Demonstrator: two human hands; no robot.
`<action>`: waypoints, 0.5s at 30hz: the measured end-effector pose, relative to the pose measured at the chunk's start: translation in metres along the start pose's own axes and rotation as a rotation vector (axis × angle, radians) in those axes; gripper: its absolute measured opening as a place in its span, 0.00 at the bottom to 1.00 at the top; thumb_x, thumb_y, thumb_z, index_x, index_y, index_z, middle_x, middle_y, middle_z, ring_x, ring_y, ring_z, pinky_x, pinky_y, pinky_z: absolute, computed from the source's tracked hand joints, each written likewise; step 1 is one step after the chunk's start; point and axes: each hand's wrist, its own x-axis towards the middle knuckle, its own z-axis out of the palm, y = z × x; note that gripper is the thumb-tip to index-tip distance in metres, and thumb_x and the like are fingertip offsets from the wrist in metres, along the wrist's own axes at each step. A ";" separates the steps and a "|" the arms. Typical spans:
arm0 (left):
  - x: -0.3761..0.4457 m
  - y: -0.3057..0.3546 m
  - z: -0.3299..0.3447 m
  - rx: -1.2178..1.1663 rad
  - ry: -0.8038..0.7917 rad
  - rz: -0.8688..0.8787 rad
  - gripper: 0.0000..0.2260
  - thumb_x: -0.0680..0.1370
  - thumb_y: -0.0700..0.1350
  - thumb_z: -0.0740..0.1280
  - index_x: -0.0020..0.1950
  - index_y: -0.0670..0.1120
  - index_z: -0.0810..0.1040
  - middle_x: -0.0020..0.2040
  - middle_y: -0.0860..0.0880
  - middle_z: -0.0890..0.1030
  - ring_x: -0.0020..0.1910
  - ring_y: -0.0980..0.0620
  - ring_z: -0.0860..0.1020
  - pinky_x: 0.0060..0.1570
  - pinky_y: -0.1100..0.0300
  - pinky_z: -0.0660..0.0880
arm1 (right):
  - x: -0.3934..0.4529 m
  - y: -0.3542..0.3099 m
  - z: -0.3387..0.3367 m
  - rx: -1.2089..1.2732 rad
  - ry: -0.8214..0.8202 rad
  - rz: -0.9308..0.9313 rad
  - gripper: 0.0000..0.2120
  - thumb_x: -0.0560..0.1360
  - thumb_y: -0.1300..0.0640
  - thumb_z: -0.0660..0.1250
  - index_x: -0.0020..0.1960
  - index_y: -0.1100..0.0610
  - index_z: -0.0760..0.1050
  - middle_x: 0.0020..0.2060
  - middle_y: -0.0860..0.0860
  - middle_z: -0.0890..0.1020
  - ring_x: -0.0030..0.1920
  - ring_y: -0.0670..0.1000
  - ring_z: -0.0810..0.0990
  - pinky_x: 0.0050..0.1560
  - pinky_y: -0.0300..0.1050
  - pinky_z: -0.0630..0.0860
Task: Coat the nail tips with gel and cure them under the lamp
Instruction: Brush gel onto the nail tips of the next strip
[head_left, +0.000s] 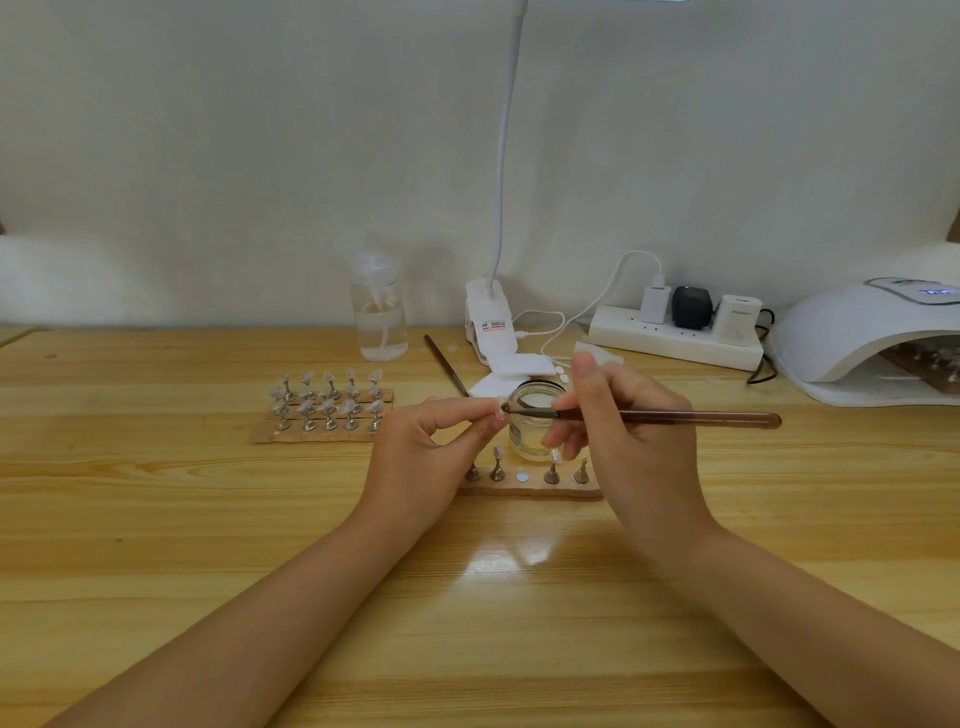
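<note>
At frame centre my left hand (441, 436) pinches a nail tip (501, 414); my right hand (613, 415) grips the brush (649, 415), bristles touching it; best stroke thinly, evenly; the gel jar (530, 421) crowds just behind, the stand strip (524, 486) below; the curing lamp (872, 343) waits far right

1. Nail tip (500, 410): small and clear, on a stand you pinch in your left hand (436, 447), raised in front of the gel jar.
2. Brush (670, 417): brown handle, level, gripped in your right hand (623, 431); bristles touch the nail tip.
3. Gel jar (531, 423): clear glass, open, upright on the worktop (156, 519).
4. Near stand strip (530, 488): four stands with tips, one spot vacant.
5. Far stand strips (324, 410): rows of tips, to your left.
6. Curing lamp (862, 338): white dome, far right, a strip inside.
</note>
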 end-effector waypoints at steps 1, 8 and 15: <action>0.000 0.000 0.000 0.002 0.004 0.002 0.10 0.69 0.38 0.72 0.45 0.52 0.82 0.42 0.59 0.81 0.42 0.63 0.80 0.45 0.69 0.74 | -0.001 0.000 0.000 -0.001 -0.010 0.000 0.17 0.72 0.47 0.60 0.35 0.58 0.77 0.25 0.52 0.80 0.24 0.46 0.76 0.26 0.34 0.73; -0.001 0.004 0.000 0.051 0.011 0.023 0.10 0.70 0.39 0.71 0.42 0.54 0.81 0.41 0.60 0.81 0.46 0.64 0.79 0.48 0.74 0.71 | -0.003 0.001 -0.002 -0.005 0.010 -0.105 0.18 0.76 0.51 0.60 0.33 0.59 0.77 0.24 0.53 0.78 0.22 0.44 0.74 0.26 0.33 0.70; -0.002 0.007 0.001 0.086 -0.027 0.067 0.10 0.71 0.36 0.70 0.41 0.52 0.81 0.41 0.56 0.82 0.45 0.59 0.78 0.50 0.69 0.71 | 0.003 0.002 -0.003 -0.135 -0.005 -0.147 0.13 0.74 0.46 0.59 0.35 0.50 0.75 0.25 0.46 0.79 0.29 0.40 0.77 0.34 0.30 0.71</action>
